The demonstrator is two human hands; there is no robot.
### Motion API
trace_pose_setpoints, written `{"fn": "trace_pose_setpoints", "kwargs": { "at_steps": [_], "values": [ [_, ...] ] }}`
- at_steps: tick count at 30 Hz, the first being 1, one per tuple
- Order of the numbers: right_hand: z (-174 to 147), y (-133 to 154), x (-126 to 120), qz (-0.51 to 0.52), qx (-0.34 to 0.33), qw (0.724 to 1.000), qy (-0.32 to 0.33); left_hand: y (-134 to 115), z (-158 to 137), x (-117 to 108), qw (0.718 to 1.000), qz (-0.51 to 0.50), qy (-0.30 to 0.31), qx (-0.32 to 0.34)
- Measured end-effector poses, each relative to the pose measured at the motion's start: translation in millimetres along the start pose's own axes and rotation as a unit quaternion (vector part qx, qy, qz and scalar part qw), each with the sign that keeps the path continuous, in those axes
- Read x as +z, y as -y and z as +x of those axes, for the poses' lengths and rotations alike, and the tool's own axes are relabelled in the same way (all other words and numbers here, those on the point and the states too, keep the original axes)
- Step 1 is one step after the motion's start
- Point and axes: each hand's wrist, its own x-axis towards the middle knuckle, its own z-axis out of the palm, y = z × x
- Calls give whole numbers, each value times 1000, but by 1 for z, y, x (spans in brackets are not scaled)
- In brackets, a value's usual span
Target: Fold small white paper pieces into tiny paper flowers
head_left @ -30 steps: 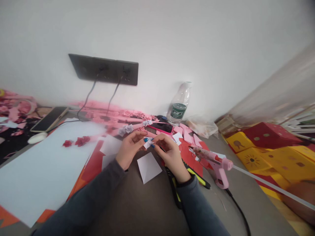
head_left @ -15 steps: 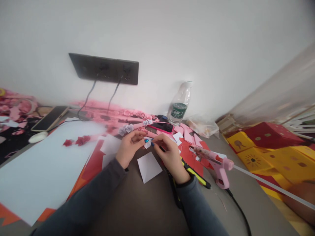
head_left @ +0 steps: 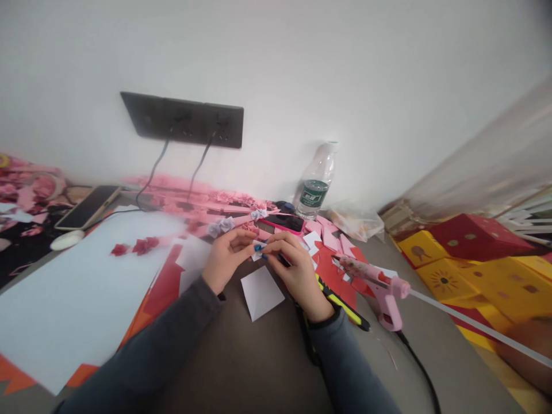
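Between the fingertips of both hands is a small folded piece of white paper (head_left: 257, 256), mostly covered by the fingers. My left hand (head_left: 227, 257) pinches it from the left, thumb on top. From the right, my right hand (head_left: 295, 270) closes thumb and fingers on its other side. A flat white paper square (head_left: 261, 292) with crease lines lies on the table just below the hands. White paper flowers (head_left: 221, 226) on a pink stem lie behind my left hand. A yellow and black utility knife (head_left: 345, 306) rests beside my right wrist.
A pink glue gun (head_left: 379, 284) with a long glue stick lies at right, near yellow and red boxes (head_left: 444, 280). A water bottle (head_left: 314, 192) stands by the wall. White sheets (head_left: 86, 287) cover the left side, near a phone (head_left: 88, 208).
My right hand's fingers have shifted slightly left over the folded paper, now meeting the left thumb and covering more of it. Everything else stays put.
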Motion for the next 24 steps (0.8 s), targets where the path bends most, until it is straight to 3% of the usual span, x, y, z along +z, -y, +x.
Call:
{"fn": "trace_pose_setpoints", "kwargs": {
  "at_steps": [14,24],
  "values": [
    [1,-1,-2,74,54,996,-13,-1,-2,0,999,26,27,31],
    [0,-3,1,38,70,997,-22,-2,-3,1,994,85,38,59]
  ]
}}
